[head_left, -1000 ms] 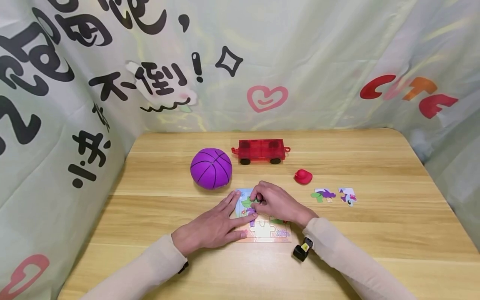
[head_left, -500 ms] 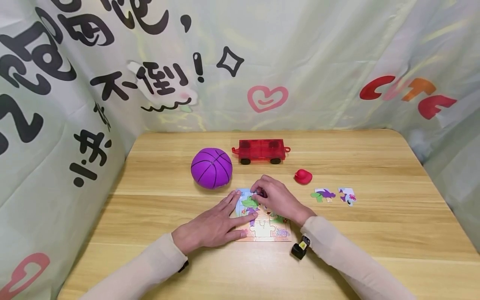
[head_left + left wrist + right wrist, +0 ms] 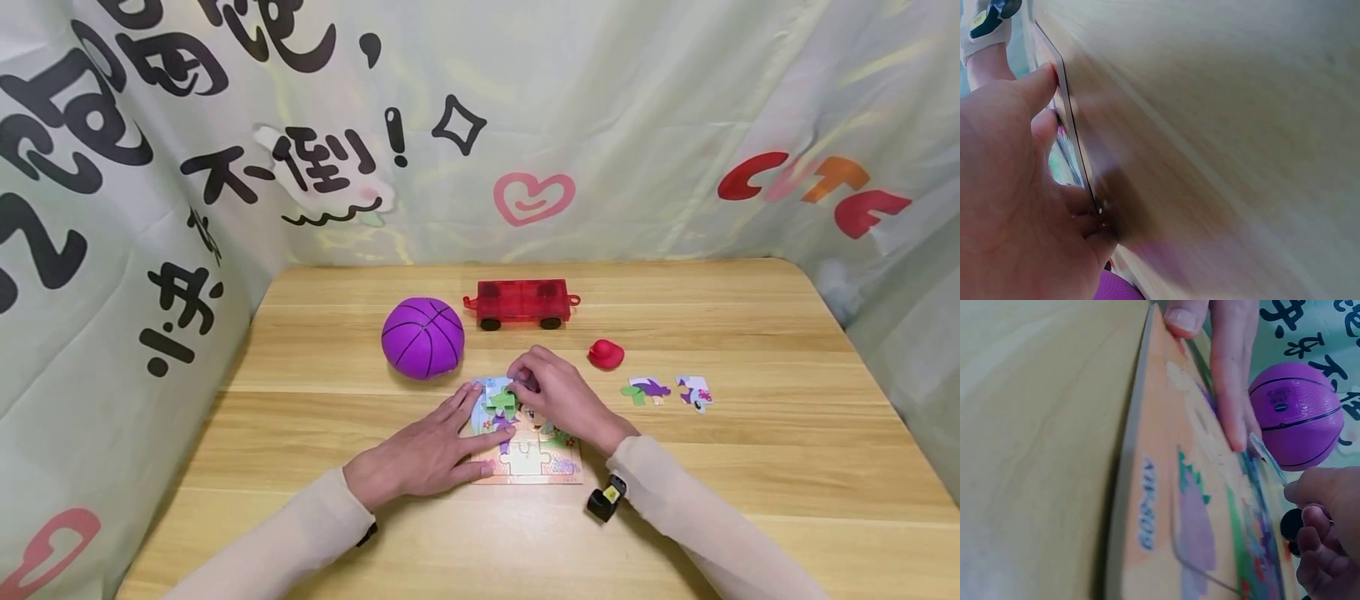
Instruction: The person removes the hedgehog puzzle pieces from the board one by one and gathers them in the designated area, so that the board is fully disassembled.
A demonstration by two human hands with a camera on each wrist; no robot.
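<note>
Puzzle piece going in, mid-table near front edge

R hand (image 3: 558, 398) pinches a puzzle piece (image 3: 501, 402) over the puzzle board (image 3: 528, 467)'s far-left corner; L hand (image 3: 420, 454) lies flat w/ straight fingers, pinning the board's left edge.

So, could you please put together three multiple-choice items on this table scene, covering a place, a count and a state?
1. Where does the red duck sit?
A. right of the right hand, left of the loose puzzle pieces
B. on the red wagon
C. left of the purple ball

2. How many loose puzzle pieces lie apart from the puzzle board?
A. none
B. two
C. five

3. How does the left hand lie?
A. fingers flat on the board's left side
B. curled round the ball
C. raised off the table

Key: 1 A, the duck sits between the hand and the pieces; 2 B, two pieces lie beyond the duck; 3 A, straight fingers rest on the board.
</note>
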